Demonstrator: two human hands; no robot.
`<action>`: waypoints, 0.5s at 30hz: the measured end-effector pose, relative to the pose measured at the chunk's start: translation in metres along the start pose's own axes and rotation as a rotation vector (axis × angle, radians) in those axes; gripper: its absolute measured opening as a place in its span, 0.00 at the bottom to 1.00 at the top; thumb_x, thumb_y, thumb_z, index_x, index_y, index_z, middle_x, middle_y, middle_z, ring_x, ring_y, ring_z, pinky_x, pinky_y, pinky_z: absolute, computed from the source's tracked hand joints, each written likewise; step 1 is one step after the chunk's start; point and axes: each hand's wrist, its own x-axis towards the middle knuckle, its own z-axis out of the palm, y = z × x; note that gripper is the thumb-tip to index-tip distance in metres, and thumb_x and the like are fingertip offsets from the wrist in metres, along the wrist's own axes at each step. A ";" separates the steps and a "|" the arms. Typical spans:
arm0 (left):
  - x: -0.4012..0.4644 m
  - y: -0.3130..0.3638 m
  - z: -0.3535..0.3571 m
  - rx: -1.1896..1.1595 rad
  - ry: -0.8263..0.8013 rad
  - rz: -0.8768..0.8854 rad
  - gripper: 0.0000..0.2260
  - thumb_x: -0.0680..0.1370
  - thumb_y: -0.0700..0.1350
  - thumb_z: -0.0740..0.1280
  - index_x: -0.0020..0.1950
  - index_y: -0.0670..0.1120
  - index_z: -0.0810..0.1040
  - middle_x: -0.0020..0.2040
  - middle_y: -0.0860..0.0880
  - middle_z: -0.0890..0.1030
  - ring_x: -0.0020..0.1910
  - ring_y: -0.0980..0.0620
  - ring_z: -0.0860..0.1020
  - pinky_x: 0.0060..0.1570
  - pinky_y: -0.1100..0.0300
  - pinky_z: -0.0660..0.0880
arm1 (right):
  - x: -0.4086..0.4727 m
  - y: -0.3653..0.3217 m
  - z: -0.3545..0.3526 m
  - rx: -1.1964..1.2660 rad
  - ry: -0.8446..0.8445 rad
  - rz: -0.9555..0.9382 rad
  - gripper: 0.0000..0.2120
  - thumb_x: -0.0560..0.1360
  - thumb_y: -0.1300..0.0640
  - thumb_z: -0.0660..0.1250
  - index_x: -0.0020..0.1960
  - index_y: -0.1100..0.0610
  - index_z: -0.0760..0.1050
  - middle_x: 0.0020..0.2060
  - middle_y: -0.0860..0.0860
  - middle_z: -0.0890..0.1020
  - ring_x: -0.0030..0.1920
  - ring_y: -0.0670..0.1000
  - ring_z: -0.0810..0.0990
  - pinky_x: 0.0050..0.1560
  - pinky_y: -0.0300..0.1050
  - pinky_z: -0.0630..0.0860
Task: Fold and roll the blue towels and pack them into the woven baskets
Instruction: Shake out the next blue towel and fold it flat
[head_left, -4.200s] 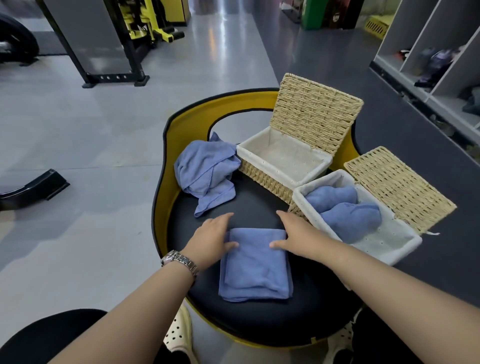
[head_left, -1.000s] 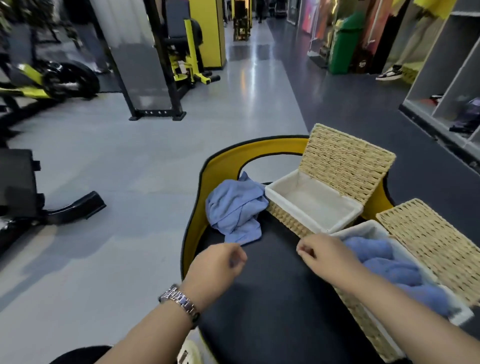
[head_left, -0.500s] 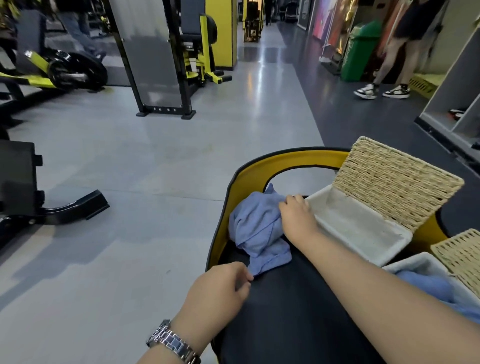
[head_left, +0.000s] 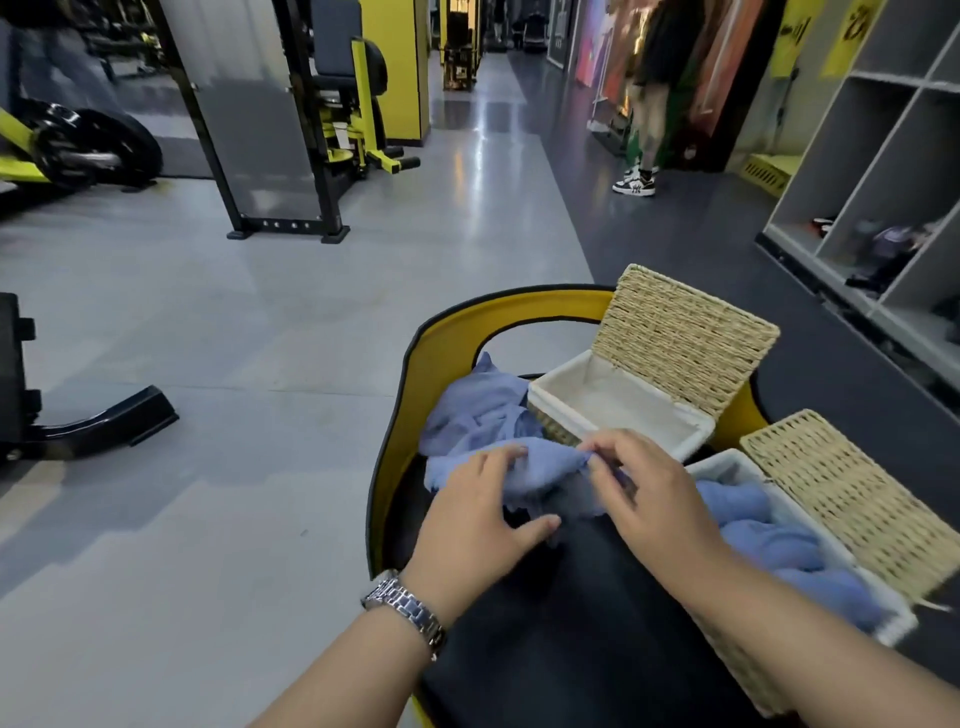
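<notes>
Both hands drawing a crumpled blue cloth towel (head_left: 524, 467) onto the black seat pad (head_left: 571, 623).

Right hand (head_left: 644, 499) pinches what looks like a towel edge; left hand (head_left: 483, 514) rests fingers spread on it. Find the corners, spread it flat before folding — empty white-lined woven basket (head_left: 618, 405) sits just beyond the grip, filled basket (head_left: 748, 470) to its right.

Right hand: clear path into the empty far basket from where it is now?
Probably yes. The right hand pinches the loose towel right beside the empty basket; its lid stands open and nothing lies between.
</notes>
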 end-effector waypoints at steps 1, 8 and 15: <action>-0.004 0.007 0.008 -0.028 -0.019 -0.009 0.22 0.70 0.58 0.69 0.62 0.55 0.69 0.60 0.59 0.74 0.58 0.59 0.72 0.54 0.61 0.72 | -0.008 -0.004 -0.007 -0.002 -0.005 -0.018 0.08 0.76 0.52 0.59 0.47 0.54 0.74 0.40 0.42 0.76 0.43 0.41 0.74 0.45 0.31 0.69; -0.027 0.023 0.052 0.209 -0.511 0.113 0.07 0.73 0.45 0.65 0.49 0.45 0.76 0.47 0.46 0.81 0.47 0.46 0.78 0.45 0.54 0.75 | -0.062 0.053 -0.020 -0.369 -0.553 0.212 0.05 0.70 0.51 0.66 0.39 0.50 0.79 0.40 0.47 0.77 0.43 0.49 0.76 0.45 0.47 0.73; -0.032 0.014 0.062 0.444 -0.816 0.110 0.10 0.77 0.46 0.62 0.57 0.48 0.78 0.55 0.48 0.81 0.52 0.47 0.78 0.52 0.57 0.75 | -0.080 0.083 -0.026 -0.239 -1.107 0.571 0.10 0.75 0.50 0.66 0.40 0.55 0.79 0.27 0.46 0.79 0.32 0.49 0.80 0.36 0.39 0.73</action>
